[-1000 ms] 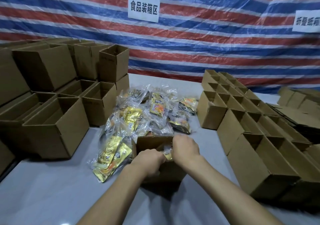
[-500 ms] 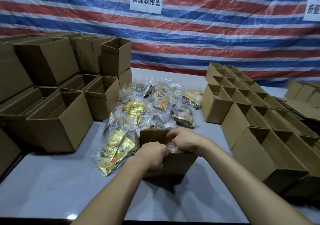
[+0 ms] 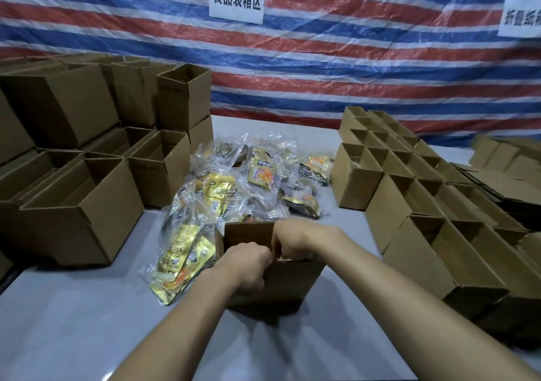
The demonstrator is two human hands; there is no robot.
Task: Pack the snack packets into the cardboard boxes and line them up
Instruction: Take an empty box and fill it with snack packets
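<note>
A small open cardboard box (image 3: pixel 292 281) stands on the grey table in front of me. My left hand (image 3: pixel 246 266) is curled over its near left rim and grips it. My right hand (image 3: pixel 295 241) reaches into the opening with its fingers curled downward, apparently on a snack packet. Only a pale sliver of that packet shows under the knuckles, and the box's inside is hidden by both hands. A heap of clear and gold snack packets (image 3: pixel 251 181) lies just behind and to the left of the box, touching it.
Larger open boxes (image 3: pixel 85 213) are stacked along the left. Rows of small open boxes (image 3: pixel 415 205) run along the right, with flat folded cartons (image 3: pixel 503 181) beyond them. Bare table (image 3: pixel 73 322) lies at the near left. A striped tarp hangs behind.
Both hands have drawn together over the box's opening, and the right hand has sunk lower into it. The yellow packet seen between the hands earlier is now almost hidden.
</note>
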